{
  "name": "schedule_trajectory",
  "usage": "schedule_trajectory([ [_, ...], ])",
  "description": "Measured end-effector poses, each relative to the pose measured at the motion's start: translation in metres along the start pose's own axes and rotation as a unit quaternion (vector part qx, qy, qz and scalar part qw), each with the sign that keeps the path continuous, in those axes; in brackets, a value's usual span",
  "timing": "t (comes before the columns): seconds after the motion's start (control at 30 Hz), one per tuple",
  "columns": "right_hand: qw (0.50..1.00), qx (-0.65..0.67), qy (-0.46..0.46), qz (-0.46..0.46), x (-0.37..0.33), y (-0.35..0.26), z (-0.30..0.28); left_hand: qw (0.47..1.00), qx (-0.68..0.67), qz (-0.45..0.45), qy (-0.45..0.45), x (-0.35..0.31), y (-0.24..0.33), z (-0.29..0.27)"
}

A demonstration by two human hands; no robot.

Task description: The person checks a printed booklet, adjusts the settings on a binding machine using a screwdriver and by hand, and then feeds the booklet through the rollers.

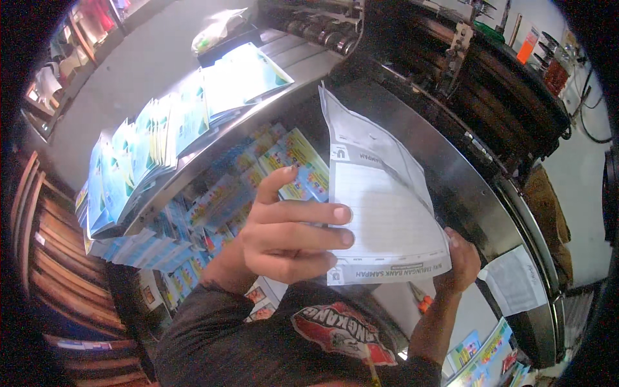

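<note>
In front of my chest stand white printed sheets (387, 213), tilted upright, with ruled lines and dark printed bands. The far corner at the top peels and curls away from the rest. My left hand (293, 235) has several fingertips over the left edge of the sheets; one finger is raised away from them, and the hand's far side is hidden. At the lower right edge, my right hand (461, 261) pinches the sheets, its other fingers mostly behind the paper.
Blue-and-white printed booklets (187, 122) lie overlapped along a metal ledge at the left. Below are stacks of colourful printed covers (293, 161). A dark machine (464, 84) fills the far right. A white sheet (514, 280) and orange-handled scissors (423, 302) lie near my right arm.
</note>
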State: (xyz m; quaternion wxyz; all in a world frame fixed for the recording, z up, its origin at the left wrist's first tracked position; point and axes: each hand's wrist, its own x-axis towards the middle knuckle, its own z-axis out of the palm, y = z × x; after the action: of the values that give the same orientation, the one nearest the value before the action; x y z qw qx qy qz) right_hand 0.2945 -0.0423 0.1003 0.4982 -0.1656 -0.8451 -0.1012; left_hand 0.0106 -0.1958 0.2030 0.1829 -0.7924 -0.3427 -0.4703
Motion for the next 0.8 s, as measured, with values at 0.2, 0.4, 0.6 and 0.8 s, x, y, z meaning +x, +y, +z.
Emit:
schedule_trajectory([
  [0.2, 1.0, 0.0, -0.016, 0.002, -0.005, 0.003, -0.002, 1.0, 0.014, 0.001, 0.022, -0.003, 0.003, 0.004],
  [0.4, 0.992, -0.02, -0.085, 0.094, -0.024, 0.007, -0.007, 1.0, 0.019, 0.001, 0.018, 0.001, 0.003, 0.007],
  [0.6, 0.995, 0.002, -0.02, 0.097, -0.018, -0.001, -0.005, 0.999, -0.008, -0.018, 0.034, 0.009, -0.002, 0.02],
  [0.8, 0.992, -0.002, -0.052, 0.114, -0.032, 0.013, -0.015, 0.999, -0.034, -0.007, 0.022, 0.034, -0.011, 0.043],
])
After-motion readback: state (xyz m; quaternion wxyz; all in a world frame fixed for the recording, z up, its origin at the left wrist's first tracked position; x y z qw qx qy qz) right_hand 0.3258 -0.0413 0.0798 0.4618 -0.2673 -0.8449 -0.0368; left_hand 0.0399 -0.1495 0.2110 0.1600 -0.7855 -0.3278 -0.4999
